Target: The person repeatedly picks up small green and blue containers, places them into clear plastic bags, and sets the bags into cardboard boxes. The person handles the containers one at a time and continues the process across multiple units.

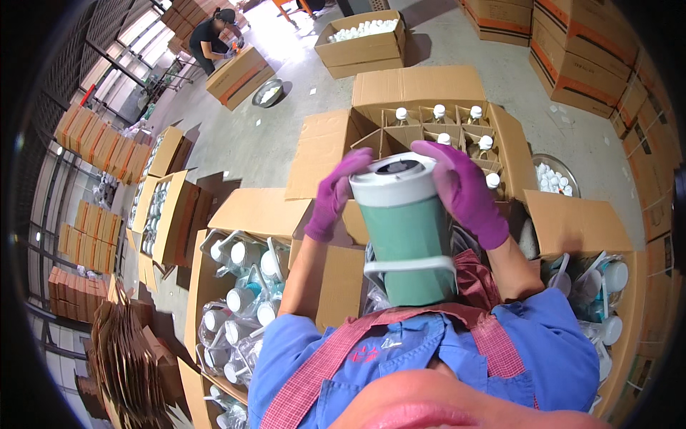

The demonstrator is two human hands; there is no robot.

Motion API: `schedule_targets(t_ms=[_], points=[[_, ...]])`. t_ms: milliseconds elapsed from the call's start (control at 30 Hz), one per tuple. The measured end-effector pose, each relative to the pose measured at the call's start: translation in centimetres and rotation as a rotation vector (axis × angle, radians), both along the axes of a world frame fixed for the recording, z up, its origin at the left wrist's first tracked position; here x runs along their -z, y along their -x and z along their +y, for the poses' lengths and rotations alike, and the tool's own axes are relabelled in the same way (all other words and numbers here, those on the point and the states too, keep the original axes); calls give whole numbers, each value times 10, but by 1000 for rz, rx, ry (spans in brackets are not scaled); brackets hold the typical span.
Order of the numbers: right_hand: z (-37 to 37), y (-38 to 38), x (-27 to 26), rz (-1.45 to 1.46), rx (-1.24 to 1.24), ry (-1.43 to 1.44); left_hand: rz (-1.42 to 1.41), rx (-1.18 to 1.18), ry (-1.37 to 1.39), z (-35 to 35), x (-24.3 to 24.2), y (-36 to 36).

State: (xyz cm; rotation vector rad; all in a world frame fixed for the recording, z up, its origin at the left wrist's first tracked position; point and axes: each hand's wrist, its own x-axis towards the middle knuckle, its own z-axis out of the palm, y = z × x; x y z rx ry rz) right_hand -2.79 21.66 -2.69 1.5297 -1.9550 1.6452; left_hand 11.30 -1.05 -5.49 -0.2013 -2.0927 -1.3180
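A green container (pixel 410 236), which looks like an insulated jug, stands nearly upright against my chest. It has a white end piece (pixel 395 187) with a dark round recess, and a white loop handle (pixel 410 264) low on its body. My left hand (pixel 343 187), in a purple glove, presses the left side of the white end. On the right side, my right hand (pixel 461 187) in a matching glove grips the same end. Just beyond is an open carton (pixel 418 88) with cardboard dividers; white-capped bottles (pixel 476 115) stand in several compartments.
Open cartons of plastic-wrapped containers with handles flank me, left (pixel 241 300) and right (pixel 600 300). A metal bowl of white caps (pixel 552 179) sits at right. Farther off, a person (pixel 211 40) works at a carton (pixel 241 78). Flattened cardboard (pixel 126 354) is stacked at lower left.
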Motion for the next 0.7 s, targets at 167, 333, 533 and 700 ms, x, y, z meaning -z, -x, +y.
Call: schedule_targets(t_ms=[167, 333, 533, 700], points=[[-22, 77, 32, -1231, -862, 54, 64, -244, 498, 92, -62, 31], [-12, 46, 15, -431, -368, -84, -45, 16, 37, 32, -34, 11], [-10, 91, -28, -449, -858, -511, 207, -123, 23, 75, -26, 23], [33, 57, -102, 655, -634, -510, 328, -70, 344, 135, -68, -15]])
